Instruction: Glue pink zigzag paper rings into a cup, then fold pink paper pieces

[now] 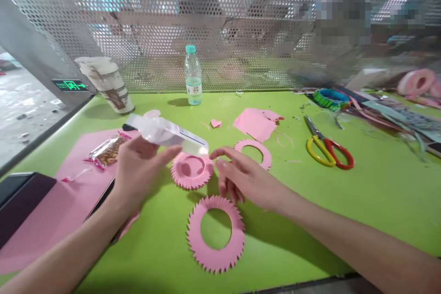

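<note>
My left hand [138, 165] is closed around a translucent white plastic bottle [168, 133] with small print, held tilted above the table. The far end of the bottle points at my right hand [244, 172], whose fingers are loosely bent and apart. Its index fingertip is close to that end; whether they touch I cannot tell. Beneath the bottle lies a pink paper ring with a fringed edge [177, 179]. A larger fringed pink ring [195, 234] lies nearer me, and another pink ring [265, 154] sits behind my right hand.
Red-and-yellow-handled scissors [324, 147] lie at the right. Pink paper scraps [255, 124] and a small paper heart [216, 123] are further back. A water bottle [193, 78] and a paper cup [108, 85] stand by the mesh screen [241, 64]. At left are a snack packet [106, 151] and pink sheet [44, 225].
</note>
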A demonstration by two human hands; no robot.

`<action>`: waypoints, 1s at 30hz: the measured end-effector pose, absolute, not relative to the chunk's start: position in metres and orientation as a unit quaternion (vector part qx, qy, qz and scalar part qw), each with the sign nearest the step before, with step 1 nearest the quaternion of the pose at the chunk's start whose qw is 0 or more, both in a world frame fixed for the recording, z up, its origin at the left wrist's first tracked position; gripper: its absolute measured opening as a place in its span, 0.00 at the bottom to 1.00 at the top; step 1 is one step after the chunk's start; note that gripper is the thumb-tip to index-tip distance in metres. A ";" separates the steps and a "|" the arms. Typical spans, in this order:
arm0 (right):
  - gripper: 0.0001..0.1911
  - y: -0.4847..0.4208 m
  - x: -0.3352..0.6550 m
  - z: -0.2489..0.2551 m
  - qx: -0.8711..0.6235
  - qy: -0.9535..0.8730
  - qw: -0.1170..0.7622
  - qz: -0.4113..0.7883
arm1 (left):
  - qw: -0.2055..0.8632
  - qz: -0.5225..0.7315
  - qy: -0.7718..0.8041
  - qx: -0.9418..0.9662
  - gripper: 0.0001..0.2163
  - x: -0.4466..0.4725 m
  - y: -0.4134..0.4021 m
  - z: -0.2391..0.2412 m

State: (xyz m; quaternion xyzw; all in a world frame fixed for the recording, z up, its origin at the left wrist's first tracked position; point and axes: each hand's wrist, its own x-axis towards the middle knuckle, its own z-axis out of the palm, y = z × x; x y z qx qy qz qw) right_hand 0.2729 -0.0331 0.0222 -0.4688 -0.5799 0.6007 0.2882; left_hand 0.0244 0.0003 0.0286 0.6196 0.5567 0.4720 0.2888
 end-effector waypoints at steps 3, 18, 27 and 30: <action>0.27 -0.034 0.281 0.028 -0.480 -0.729 0.215 0.437 | 0.240 0.480 0.602 0.591 0.13 0.013 0.021 0.030; 0.42 -0.045 0.284 0.020 -0.234 -0.916 0.056 0.320 | 0.152 0.325 0.656 0.664 0.18 -0.002 0.050 0.012; 0.40 -0.050 0.281 0.026 -0.237 -0.917 0.038 0.318 | 0.182 0.360 0.643 0.651 0.26 -0.001 0.052 0.009; 0.43 -0.045 0.286 0.028 -0.235 -0.900 0.057 0.363 | 0.128 0.413 0.635 0.641 0.31 0.002 0.044 0.013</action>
